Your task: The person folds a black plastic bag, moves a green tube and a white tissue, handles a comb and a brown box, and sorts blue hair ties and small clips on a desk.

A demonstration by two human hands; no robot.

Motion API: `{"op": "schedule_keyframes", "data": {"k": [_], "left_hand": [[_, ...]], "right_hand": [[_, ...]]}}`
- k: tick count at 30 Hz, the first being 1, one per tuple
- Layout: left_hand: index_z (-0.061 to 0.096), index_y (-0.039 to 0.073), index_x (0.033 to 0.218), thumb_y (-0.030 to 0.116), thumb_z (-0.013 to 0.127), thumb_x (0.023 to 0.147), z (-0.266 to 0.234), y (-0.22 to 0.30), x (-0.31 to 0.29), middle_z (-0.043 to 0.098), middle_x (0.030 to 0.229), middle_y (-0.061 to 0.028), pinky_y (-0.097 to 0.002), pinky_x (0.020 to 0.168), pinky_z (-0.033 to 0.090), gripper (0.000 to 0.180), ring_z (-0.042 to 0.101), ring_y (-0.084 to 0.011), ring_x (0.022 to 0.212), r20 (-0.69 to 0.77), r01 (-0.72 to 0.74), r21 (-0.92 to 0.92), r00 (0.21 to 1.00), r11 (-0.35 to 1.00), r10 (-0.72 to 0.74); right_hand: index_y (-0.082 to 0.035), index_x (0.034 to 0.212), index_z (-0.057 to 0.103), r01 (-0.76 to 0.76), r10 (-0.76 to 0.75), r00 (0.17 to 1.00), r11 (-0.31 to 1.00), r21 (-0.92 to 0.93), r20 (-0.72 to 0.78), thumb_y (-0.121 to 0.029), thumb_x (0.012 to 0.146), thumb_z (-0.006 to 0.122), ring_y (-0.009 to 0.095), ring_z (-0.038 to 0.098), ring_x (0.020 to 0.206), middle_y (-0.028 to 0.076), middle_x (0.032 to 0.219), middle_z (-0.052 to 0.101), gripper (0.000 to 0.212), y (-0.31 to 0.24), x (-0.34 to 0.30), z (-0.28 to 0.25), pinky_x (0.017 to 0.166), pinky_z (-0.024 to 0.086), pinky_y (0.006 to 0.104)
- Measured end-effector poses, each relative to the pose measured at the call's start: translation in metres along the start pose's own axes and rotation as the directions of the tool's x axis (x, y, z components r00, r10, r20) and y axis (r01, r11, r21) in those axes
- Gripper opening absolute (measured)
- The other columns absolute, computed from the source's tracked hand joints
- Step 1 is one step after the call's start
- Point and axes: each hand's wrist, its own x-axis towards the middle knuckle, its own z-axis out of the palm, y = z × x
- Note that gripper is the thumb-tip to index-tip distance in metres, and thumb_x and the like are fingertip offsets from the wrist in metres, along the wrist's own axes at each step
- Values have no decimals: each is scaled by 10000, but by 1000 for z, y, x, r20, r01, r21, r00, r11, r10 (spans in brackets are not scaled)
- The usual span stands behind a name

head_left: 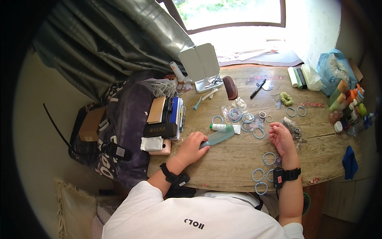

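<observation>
My left hand (192,149) is closed around the dark handle end of a translucent teal comb (221,136). The comb lies low over the table, its toothed end pointing right. Just behind it is a white tube with a green cap (226,127), partly covered by the comb. My right hand (283,140) rests palm inward at the right, fingers loosely curled with nothing seen in them. A bunch of keys (293,130) lies beside it. Blue hair ties (258,132) lie between the hands, and more blue hair ties (258,175) sit near the front edge.
Stacked books and a dark box (161,129) stand left, beside a white tissue pack (151,143). Farther back are an open white case (207,83), a brown comb (230,88), a black pen (258,89) and a green scrunchie (285,98). Bottles and bags (349,107) crowd the right; a blue cloth (349,162) lies nearer.
</observation>
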Motion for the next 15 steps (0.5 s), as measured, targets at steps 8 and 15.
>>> {"op": "schedule_keyframes", "data": {"k": [8,15], "left_hand": [[581,26,1026,191,672,822,-3,6,4,595,976,-129,-378,745,489,278,599,-301,848,-47,43,-130,998,991,-50],[567,11,1097,206,671,850,-5,33,14,607,945,-113,-312,686,484,332,583,-199,739,5,71,-301,997,951,-73]], "right_hand": [[-45,1039,577,4,-4,1000,1000,0,7,-123,922,521,66,584,695,9,812,611,151,0,1,-1,624,486,181],[-45,1064,584,-14,17,999,997,-80,42,-132,921,533,60,580,708,15,834,620,175,-4,-2,8,637,479,181]]}}
